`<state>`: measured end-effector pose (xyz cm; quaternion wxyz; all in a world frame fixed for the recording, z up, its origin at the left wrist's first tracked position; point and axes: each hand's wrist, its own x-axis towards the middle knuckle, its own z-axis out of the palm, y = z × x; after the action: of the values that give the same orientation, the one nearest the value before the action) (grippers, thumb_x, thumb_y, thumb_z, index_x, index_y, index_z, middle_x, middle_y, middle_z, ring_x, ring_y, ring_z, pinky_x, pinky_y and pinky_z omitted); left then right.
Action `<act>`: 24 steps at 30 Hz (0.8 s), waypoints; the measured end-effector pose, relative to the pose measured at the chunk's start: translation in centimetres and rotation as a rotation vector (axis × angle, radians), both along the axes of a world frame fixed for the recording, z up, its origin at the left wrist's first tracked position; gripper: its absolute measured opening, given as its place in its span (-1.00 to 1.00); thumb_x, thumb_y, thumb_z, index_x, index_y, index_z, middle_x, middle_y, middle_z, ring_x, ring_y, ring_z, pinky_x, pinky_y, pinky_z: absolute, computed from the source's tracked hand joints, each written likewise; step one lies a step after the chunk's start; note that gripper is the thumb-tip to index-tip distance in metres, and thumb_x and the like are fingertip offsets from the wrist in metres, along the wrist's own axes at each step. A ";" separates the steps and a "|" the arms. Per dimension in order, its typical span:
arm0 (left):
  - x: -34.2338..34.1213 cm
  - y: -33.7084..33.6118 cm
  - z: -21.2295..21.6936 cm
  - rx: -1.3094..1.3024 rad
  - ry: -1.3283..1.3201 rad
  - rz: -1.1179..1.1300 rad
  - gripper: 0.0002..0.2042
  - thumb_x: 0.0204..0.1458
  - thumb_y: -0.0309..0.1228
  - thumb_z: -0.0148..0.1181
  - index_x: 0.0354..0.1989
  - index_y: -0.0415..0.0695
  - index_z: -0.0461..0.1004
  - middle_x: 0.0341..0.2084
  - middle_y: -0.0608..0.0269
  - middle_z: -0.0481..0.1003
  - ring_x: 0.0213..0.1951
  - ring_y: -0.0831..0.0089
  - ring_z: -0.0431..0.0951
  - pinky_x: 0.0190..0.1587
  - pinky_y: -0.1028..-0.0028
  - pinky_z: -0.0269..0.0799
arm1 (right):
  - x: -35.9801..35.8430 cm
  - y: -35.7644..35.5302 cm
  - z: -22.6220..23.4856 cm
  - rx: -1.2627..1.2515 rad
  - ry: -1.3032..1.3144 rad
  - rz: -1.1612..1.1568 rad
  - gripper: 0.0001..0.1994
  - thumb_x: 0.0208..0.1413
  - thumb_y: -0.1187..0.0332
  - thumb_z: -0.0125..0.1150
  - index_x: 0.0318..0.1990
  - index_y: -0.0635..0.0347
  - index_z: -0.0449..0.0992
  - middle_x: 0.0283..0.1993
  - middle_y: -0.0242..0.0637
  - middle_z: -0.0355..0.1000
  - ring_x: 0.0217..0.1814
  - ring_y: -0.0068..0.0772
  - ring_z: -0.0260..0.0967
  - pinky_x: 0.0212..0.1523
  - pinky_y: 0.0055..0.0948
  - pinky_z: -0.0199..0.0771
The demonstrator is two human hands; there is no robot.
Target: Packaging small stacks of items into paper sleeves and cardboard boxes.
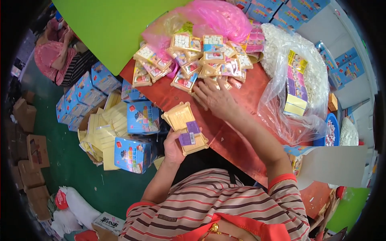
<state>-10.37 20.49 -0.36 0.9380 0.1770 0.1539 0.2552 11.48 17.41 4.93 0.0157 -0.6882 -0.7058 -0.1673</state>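
Note:
My left hand [173,148] is closed round beige plastic trays [179,115], held underside up over the red table's near left edge. A purple label with a barcode [189,135] wraps over them. My right hand [217,98] rests at the near edge of a heap, its fingers apart and touching the lowest packs; its fingertips are partly hidden. The heap is made of small beige tray packs [185,81] with printed cards and white pieces showing in some. A pink plastic bag [215,18] lies behind and partly over the packs.
On the red table [241,136], right of the heap, a clear bag [277,108] holds white pieces and a label strip [296,82]. Blue printed boxes [142,116] stand left, beside yellow sheets [106,130]. Another person [54,54] sits far left. A blue basin [331,130] stands right.

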 end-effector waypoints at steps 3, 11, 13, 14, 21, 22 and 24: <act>0.0 0.4 -0.4 -0.015 -0.006 0.002 -0.41 0.02 -0.32 0.06 0.25 -0.26 0.15 0.06 -0.14 0.37 0.10 -0.15 0.39 0.10 -0.06 0.36 | 0.3 1.1 1.7 -0.292 -0.033 -0.009 -0.28 -0.28 0.33 0.21 0.20 0.11 0.25 -0.05 -0.26 0.31 0.18 -0.23 0.21 0.35 -0.03 -0.09; 0.9 -0.1 0.2 0.051 0.098 0.117 -0.42 0.02 -0.36 0.03 0.26 -0.24 0.11 0.06 -0.02 0.38 0.04 0.00 0.46 0.07 -0.01 0.41 | 1.3 -3.4 2.3 -0.032 1.441 -0.083 -0.26 -0.29 0.21 0.25 0.18 0.29 0.29 0.06 -0.04 0.40 0.12 -0.07 0.33 0.14 -0.20 0.33; 1.6 -0.6 1.0 0.068 0.065 0.105 -0.48 0.03 -0.43 0.02 0.22 -0.23 0.15 0.03 0.05 0.40 0.02 0.16 0.47 0.07 0.12 0.42 | 1.2 -5.3 2.3 0.008 1.907 -0.088 -0.30 -0.22 0.20 0.22 0.17 0.31 0.30 0.05 -0.03 0.41 0.09 -0.09 0.37 0.10 -0.20 0.39; 1.8 -0.8 1.5 0.087 0.042 0.113 -0.54 0.05 -0.49 0.01 0.18 -0.22 0.19 0.00 0.13 0.41 0.00 0.32 0.48 0.07 0.25 0.42 | 1.1 -6.2 2.1 0.044 2.383 -0.061 -0.34 -0.15 0.18 0.20 0.16 0.33 0.31 0.05 -0.02 0.42 0.07 -0.10 0.40 0.06 -0.19 0.44; 4.9 -4.4 2.9 0.135 0.087 0.031 -0.52 0.05 -0.53 0.01 0.20 -0.23 0.17 0.04 0.16 0.38 0.08 0.37 0.42 0.14 0.37 0.32 | -0.5 -11.0 -0.6 0.369 2.721 -0.171 -0.58 0.06 0.28 0.13 0.04 0.34 0.38 -0.09 -0.07 0.48 -0.14 -0.20 0.51 -0.11 -0.23 0.58; 5.0 -4.9 3.0 0.139 0.085 0.013 -0.52 0.05 -0.53 0.01 0.20 -0.23 0.17 0.04 0.16 0.38 0.08 0.37 0.42 0.14 0.37 0.32 | -0.3 -11.9 -1.2 0.332 2.666 -0.232 -0.60 0.06 0.32 0.15 0.03 0.34 0.39 -0.09 -0.09 0.49 -0.12 -0.20 0.51 -0.08 -0.24 0.57; 5.3 -5.9 3.1 0.136 0.082 -0.022 -0.52 0.05 -0.54 0.00 0.20 -0.24 0.17 0.04 0.15 0.38 0.08 0.36 0.42 0.14 0.35 0.32 | -1.1 -12.6 -0.1 0.455 2.449 -0.394 -0.66 0.02 0.40 0.18 -0.02 0.30 0.43 -0.14 -0.16 0.51 -0.16 -0.29 0.52 -0.12 -0.32 0.59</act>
<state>-5.12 14.59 2.78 0.9195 0.2523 0.1727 0.2470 10.41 4.82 4.80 0.7509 -0.4669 -0.0695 0.4619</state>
